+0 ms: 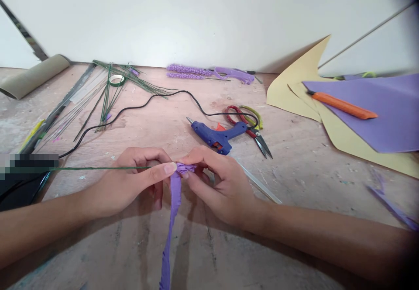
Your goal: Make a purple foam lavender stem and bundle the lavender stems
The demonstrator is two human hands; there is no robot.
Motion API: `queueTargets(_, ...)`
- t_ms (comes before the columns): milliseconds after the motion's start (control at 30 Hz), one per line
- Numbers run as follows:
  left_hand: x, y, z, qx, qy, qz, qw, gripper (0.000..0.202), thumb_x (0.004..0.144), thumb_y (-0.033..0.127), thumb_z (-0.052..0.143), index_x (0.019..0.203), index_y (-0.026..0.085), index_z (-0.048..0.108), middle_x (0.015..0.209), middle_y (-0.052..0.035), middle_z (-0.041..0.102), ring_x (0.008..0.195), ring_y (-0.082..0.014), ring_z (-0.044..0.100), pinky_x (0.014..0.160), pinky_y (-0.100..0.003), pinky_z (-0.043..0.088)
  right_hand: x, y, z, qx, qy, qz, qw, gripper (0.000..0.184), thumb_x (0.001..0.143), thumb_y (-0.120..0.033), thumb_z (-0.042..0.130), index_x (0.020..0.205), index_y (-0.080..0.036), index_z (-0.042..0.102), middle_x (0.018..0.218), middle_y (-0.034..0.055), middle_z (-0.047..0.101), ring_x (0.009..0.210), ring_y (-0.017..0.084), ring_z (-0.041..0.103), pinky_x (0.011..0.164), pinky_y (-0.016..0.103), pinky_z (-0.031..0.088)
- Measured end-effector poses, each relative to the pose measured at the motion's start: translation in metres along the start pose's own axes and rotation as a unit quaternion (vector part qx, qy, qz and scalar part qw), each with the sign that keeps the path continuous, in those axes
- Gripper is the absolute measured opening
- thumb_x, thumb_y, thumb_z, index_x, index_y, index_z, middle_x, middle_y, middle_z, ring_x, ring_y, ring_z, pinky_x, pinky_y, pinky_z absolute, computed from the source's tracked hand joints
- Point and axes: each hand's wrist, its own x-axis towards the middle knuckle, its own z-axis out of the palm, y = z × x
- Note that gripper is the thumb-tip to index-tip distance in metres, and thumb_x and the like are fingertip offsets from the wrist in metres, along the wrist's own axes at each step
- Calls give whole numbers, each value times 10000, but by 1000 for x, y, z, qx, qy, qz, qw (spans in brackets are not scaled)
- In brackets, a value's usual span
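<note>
Both left hand (124, 185), right hand (222, 189) pinching purple strip (173, 202), green wire (98, 168)

A purple paper strip (173, 211) is pinched onto a green wire (98, 168) by the left hand (131, 183) and right hand (221, 185) above the worktop (301, 167), with a blue glue gun (216, 135) laid at one o'clock.

Left hand (131, 181) and right hand (222, 185) fingertips meeting, pinched, forearms angled inward
</note>
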Motion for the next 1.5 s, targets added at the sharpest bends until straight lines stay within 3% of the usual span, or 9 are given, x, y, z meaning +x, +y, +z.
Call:
queueTargets(267, 0, 2, 1, 61, 27, 30, 997, 252, 840, 360, 766, 742, 148, 671, 533, 26, 629, 432, -84, 551, 428, -162, 426, -3, 0, 0, -61, 2, -87, 994, 132, 947, -144, 579, 1044, -212, 638, 863, 5, 726, 646, 105, 583, 600, 249, 449)
queueTargets(467, 0, 4, 1, 90, 49, 37, 994, 298, 786, 383, 793, 688, 150, 635, 496, 9, 627, 408, -101, 543, 418, -182, 406, 0, -5, -3, 4, -52, -63, 997, 235, 946, -194, 554, 1177, -184, 596, 892, 19, 710, 733, 135, 635, 662, 261, 492)
queueTargets(633, -2, 5, 2, 110, 51, 51, 991, 267, 780, 327, 779, 644, 141, 645, 484, 14, 603, 436, -83, 511, 435, -171, 366, 3, -6, -3, 2, -97, -34, 995, 199, 1020, -287, 510, 950, -162, 648, 755, 5, 629, 648, 118, 538, 611, 250, 421)
queueTargets(833, -1, 2, 1, 123, 43, 41, 991, 220, 808, 261, 733, 640, 144, 651, 502, 33, 595, 454, -70, 505, 446, -157, 365, 2, -3, -1, -32, -78, -62, 994, 135, 995, -224, 553, 910, -167, 642, 754, 3, 642, 652, 110, 538, 628, 235, 420)
queueTargets(1033, -3, -5, -3, 57, 14, 36, 998, 265, 931, 378, 638, 794, 159, 696, 601, 23, 635, 515, -87, 559, 503, -177, 431, 0, -3, 0, -48, -61, -9, 997, 165, 972, -222, 551, 833, -168, 619, 661, -27, 582, 574, 92, 484, 556, 219, 372)
queueTargets(1133, -4, -6, -5, 67, 6, 42, 997, 283, 943, 368, 578, 793, 151, 678, 589, 0, 653, 504, -109, 585, 493, -198, 419, 1, -6, -3, -53, -67, -1, 996, 183, 982, -247, 542, 859, -163, 647, 686, -16, 623, 581, 97, 515, 560, 223, 388)
queueTargets(1267, -2, -3, -9, 120, 21, 35, 992, 296, 961, 377, 545, 810, 155, 669, 586, -7, 659, 494, -123, 604, 489, -213, 412, 14, -4, -29, -102, -70, 1, 992, 252, 1025, -296, 477, 1113, -169, 677, 920, 34, 738, 787, 154, 661, 717, 273, 479)
queueTargets(1400, 3, 2, -15, 166, 45, 41, 984, 346, 981, 413, 522, 794, 163, 671, 555, -8, 657, 479, -127, 608, 468, -212, 382, 33, 14, -72, -265, -54, 9, 963, 227, 960, -235, 480, 1020, -160, 686, 1025, 97, 713, 969, 258, 662, 868, 400, 496)
queueTargets(1500, 6, 4, -17, 170, 52, 49, 983, 364, 988, 408, 509, 761, 168, 660, 545, -9, 659, 472, -130, 609, 476, -219, 406, 37, 32, -98, -348, -107, -11, 931, 278, 870, -156, 475, 1061, -156, 678, 1113, 133, 688, 1114, 332, 628, 972, 514, 477)
